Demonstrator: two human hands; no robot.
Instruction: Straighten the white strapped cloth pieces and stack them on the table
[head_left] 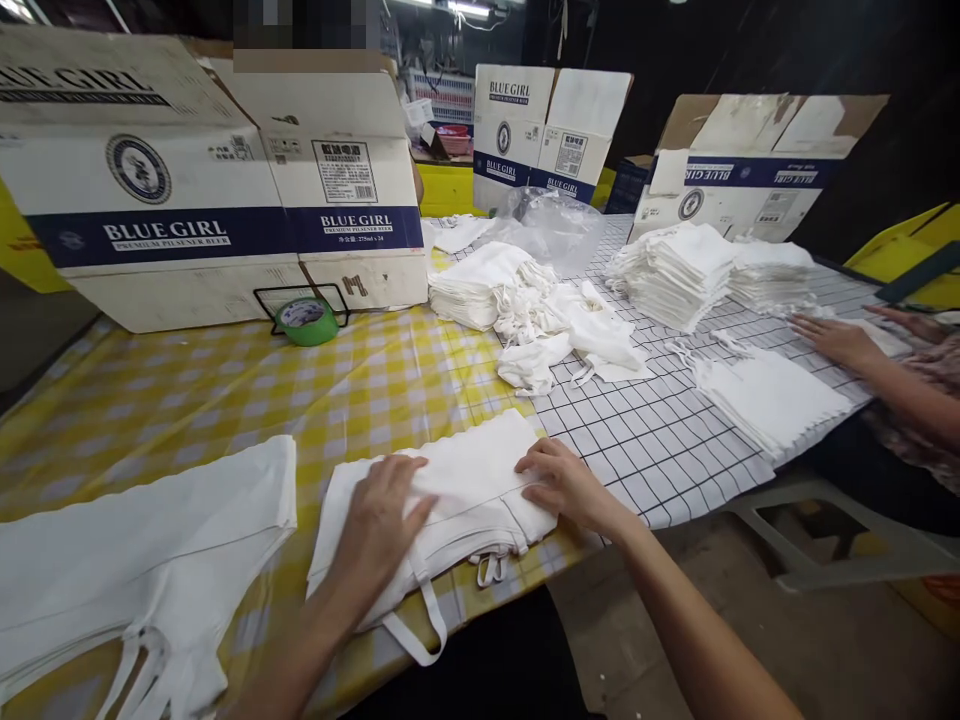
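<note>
A small stack of white drawstring cloth bags (469, 480) lies on the yellow checked tablecloth (225, 400) at the table's front edge. My left hand (382, 525) rests flat on the stack's left half, fingers stretched out. My right hand (562, 485) presses flat on its right edge, fingers spread. Neither hand grips anything. White drawstrings hang off the front of the stack.
A larger pile of white bags (135, 560) lies at the near left. More stacks (675, 270) and loose bags (570, 335) sit on the black-grid cloth. Another person's hand (832, 340) rests at the right. Beer cartons (210, 180) and green tape (307, 320) stand behind.
</note>
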